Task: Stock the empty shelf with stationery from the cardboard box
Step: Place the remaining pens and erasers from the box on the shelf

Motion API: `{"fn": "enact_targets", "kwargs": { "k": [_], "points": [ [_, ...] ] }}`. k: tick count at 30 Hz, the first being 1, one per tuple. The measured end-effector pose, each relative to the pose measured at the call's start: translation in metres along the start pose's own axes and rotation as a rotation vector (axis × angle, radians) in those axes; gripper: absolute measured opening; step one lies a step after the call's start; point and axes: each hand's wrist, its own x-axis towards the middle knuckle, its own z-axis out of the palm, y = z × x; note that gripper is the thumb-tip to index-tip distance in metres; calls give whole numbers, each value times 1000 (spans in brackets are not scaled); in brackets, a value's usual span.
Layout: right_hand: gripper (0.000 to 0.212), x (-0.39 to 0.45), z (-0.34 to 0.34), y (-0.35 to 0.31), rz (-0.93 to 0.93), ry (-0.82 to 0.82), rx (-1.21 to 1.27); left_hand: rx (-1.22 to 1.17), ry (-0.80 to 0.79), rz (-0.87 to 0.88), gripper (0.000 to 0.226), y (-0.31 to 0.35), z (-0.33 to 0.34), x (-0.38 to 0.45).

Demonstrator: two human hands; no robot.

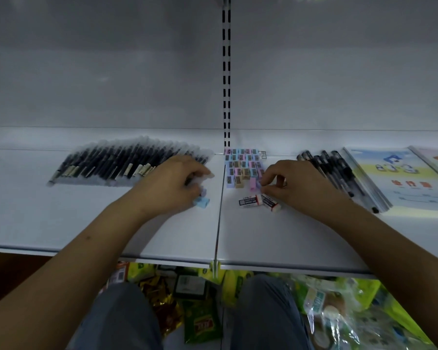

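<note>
A: Sharpeners (242, 165) sat in a tight block, pastel pink, blue & tan, at the back-middle of the white shelf (276, 236), just right of the seam.
B: Hands?
A: Left hand (173, 184) had its fingers curled round small pieces, grip closed on a light blue sharpener (201, 202) poking out below. Right hand (286, 184) pinched w/ fingertips at the block's near edge, over a pink one; what exactly it held, couldn't tell.
B: Other stock?
A: Two white erasers (259, 201) w/ dark sleeves lay touching, just below the right hand. Capped pens (127, 161) fanned out left, black pens (334, 170) and booklets (400, 180) right.
B: Hidden bits?
A: Left grip's contents mostly blurred. Booklets cut off at the right edge. Cardboard box wasn't in shot.
</note>
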Motion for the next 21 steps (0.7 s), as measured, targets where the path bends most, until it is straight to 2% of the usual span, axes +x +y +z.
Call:
{"fn": "enact_targets", "kwargs": {
  "k": [3,8,12,17,21],
  "points": [
    [6,1,2,6,-69,14,7,-48,97,69,27,21,10,14],
    [11,-6,7,16,-148,44,5,-22,126,161,29,52,39,41],
    [16,-8,9,18,-128,54,30,-14,103,213,19,54,50,50],
    [12,-7,12,21,-129,79,27,-67,118,235,16,52,53,55],
    [15,-9,12,22,-135,100,43,-91,66,286,12,55,53,61]
  ]
}}
